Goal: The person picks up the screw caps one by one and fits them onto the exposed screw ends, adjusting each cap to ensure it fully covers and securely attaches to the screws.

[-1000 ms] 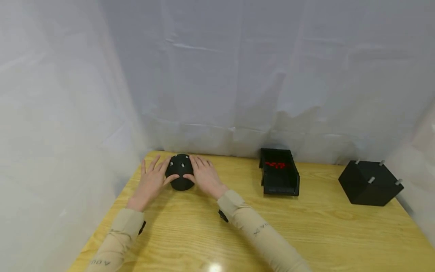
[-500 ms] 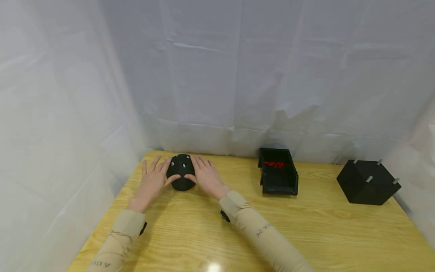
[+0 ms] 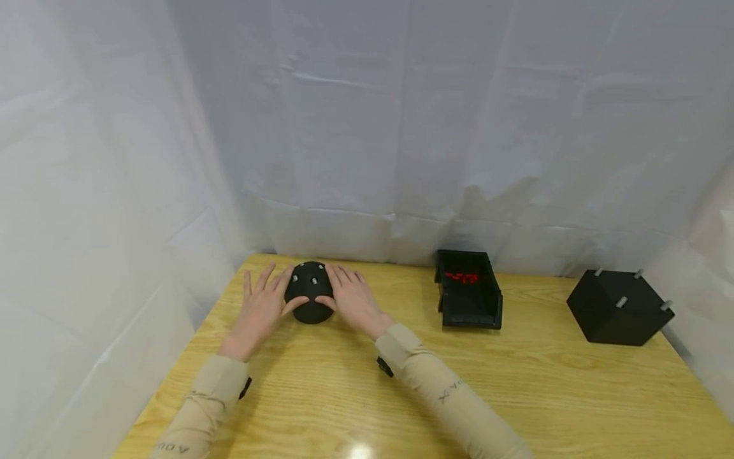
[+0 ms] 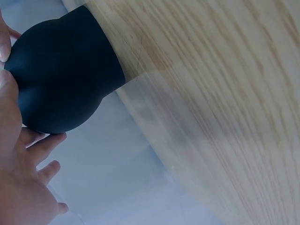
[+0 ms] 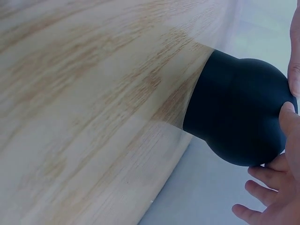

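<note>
— Where both hands meet, near the table's far left corner: black domed block, standing on the wooden table, small grey pegs poking out of its rounded top.

— And the left hand?

— Pressed flat against the dome's left side, fingers straight and spread, thumb touching the front. Nothing gripped. Same in the left wrist view: dome bulging above a narrower base, fingers fanned beside it.

— Right hand?

— Mirrors it on the right side: fingers extended along the dome, thumb laid on the front, palm open, not curled round. From the right wrist: dome against fingertips.

— Anything else on the table?

— Further right, well apart: black open tray with small red pieces at its back end. Beyond, near the right edge: black cube with four grey pegs on top. White sheeting behind and at both sides.
</note>
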